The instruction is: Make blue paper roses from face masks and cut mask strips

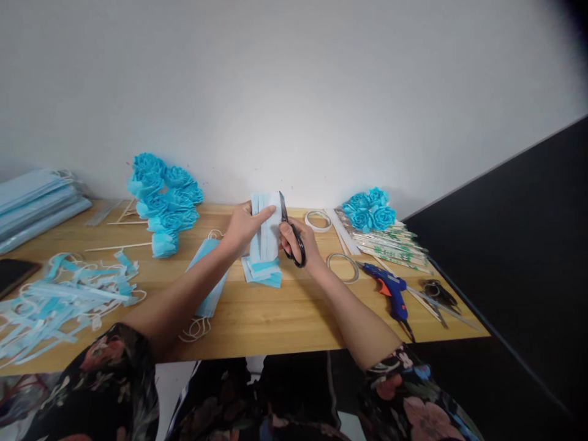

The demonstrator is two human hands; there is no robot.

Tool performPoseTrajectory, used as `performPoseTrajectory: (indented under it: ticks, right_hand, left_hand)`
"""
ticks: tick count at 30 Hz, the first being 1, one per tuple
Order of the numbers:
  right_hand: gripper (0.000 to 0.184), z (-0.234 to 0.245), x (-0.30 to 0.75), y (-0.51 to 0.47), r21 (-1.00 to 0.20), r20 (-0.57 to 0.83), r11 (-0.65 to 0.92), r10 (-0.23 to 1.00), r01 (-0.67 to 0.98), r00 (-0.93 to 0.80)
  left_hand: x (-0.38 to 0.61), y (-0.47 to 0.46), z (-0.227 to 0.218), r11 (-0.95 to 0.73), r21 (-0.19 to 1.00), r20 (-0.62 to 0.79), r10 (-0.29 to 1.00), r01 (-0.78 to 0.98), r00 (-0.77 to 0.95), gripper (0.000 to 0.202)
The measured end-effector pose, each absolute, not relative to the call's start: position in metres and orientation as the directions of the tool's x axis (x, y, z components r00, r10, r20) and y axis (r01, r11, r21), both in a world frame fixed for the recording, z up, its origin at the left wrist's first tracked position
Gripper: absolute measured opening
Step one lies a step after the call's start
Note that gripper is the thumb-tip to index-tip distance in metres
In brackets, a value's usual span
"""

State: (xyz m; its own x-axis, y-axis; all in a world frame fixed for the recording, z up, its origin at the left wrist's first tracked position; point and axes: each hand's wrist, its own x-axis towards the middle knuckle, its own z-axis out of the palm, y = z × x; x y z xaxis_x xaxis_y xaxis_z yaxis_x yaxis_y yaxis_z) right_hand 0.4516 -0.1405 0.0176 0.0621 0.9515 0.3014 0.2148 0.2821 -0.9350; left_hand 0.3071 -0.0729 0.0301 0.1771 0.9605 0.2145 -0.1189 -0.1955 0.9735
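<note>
My left hand (245, 226) grips a pale blue pleated face mask piece (266, 236), its thumb lying across the front. In my right hand (303, 242) is a pair of black-handled scissors (296, 245), blades pointing up along the right edge of the mask piece. I cannot tell whether the blades are parted. Below the held piece, cut blue pieces (264, 274) lie stacked on the wooden table (285, 318). A whole face mask (214, 294) with white ear loops lies under and beside my left forearm.
Blue mask-fabric flowers (165, 196) stand at the back left, others (370, 208) at the right on wrapped sticks (390, 245). Cut strips (68, 300) pile up left, near a mask stack (37, 202) and phone (16, 275). A blue glue gun (390, 288) and tape rolls (318, 221) lie right.
</note>
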Motion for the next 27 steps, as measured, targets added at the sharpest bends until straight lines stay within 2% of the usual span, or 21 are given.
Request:
performPoseTrajectory:
  ticks: [27]
  right_hand:
    - [0.057, 0.0172, 0.449, -0.1418, -0.941, 0.297, 0.276, 0.951, 0.198, 0.088]
  left_hand:
    - [0.3104, -0.0788, 0.034, -0.148, 0.983, 0.164, 0.973, -0.11, 0.164, 0.042]
